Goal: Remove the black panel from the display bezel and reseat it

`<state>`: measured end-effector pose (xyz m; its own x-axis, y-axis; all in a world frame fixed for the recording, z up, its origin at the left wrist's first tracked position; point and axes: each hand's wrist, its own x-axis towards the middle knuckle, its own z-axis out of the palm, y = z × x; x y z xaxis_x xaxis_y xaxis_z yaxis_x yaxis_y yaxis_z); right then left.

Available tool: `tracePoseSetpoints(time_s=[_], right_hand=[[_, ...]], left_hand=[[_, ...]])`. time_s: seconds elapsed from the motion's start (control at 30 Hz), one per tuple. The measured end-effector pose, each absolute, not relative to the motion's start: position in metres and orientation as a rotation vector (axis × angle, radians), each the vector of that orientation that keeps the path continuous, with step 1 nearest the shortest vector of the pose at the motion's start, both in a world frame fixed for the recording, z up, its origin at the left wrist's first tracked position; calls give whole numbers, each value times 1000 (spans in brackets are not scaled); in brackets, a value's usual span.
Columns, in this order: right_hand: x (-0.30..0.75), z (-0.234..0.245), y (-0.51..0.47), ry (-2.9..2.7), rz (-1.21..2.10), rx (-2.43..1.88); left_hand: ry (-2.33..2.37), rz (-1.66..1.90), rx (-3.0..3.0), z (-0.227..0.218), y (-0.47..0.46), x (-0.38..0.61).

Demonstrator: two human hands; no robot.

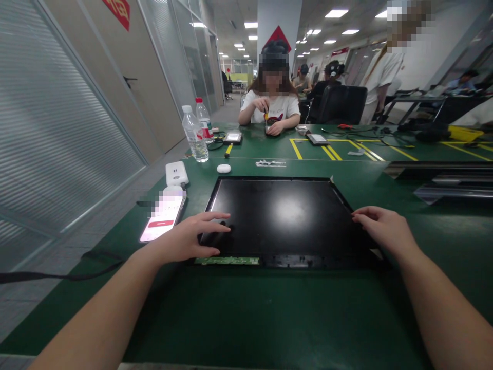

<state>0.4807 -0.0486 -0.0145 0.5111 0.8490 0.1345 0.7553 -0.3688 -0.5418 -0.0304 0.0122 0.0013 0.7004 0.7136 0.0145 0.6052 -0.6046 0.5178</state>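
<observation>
A flat black LCD screen panel (265,216) lies on the green table in front of me, with a bright reflection on its face. Along its near edge runs a thin frame strip with a green circuit board (227,261) at the left. My left hand (196,234) reaches over the panel's left side, fingers spread and open above the surface; whether the fingertips touch it I cannot tell. At the right edge, my right hand (379,226) has its thumb and index finger pinched together on the panel's rim.
Left of the panel lie a lit phone (164,213), a white power bank (177,173) and a white earbud case (224,168). Water bottles (195,136) stand behind. Metal strips (458,192) lie at right. A person (269,108) opposite works with a screwdriver (266,118).
</observation>
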Motion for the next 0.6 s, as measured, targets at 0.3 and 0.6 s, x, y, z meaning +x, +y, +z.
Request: tracePoseSetpoints(time_s=[0.3, 0.6], right_hand=[[487, -21, -46, -1220, 323, -2188], [487, -21, -46, -1268, 264, -2199]], left_hand=[[922, 287, 2469, 1, 14, -31], [1025, 286, 2431, 0, 12, -30]])
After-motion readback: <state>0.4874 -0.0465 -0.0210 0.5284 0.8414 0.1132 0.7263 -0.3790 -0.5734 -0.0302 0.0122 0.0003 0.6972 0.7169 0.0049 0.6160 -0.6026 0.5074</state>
